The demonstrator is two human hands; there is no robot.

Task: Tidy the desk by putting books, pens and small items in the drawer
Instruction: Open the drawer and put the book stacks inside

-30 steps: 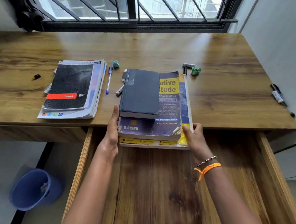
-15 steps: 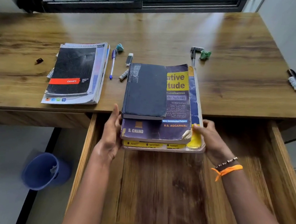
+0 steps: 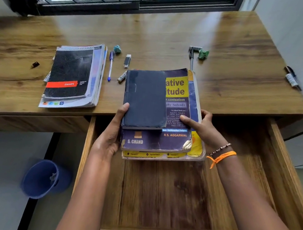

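Note:
A stack of books (image 3: pixel 172 135), a dark blue hardback (image 3: pixel 145 99) on a purple and yellow textbook over a yellow one, juts past the desk's front edge above the open wooden drawer (image 3: pixel 166 195). My left hand (image 3: pixel 110 135) grips the stack's left side, thumb on the hardback. My right hand (image 3: pixel 201 128) grips its right side, thumb on the purple cover. A second pile of notebooks (image 3: pixel 74 76) lies on the desk at left. Next to it lie a blue pen (image 3: pixel 110 65), a USB stick (image 3: pixel 127 60) and a small marker (image 3: pixel 122 77).
A razor (image 3: pixel 192 56) and a green crumpled wrapper (image 3: pixel 203 54) lie behind the stack. Markers (image 3: pixel 292 81) sit by the desk's right edge, a small black clip (image 3: pixel 35 64) at left. A blue bin (image 3: pixel 44 178) stands on the floor left of the drawer. The window frame runs behind the desk.
Both hands have drawn the stack toward me, farther over the open drawer. My thumbs now lie on top of the covers. The USB stick has come into sight behind the stack.

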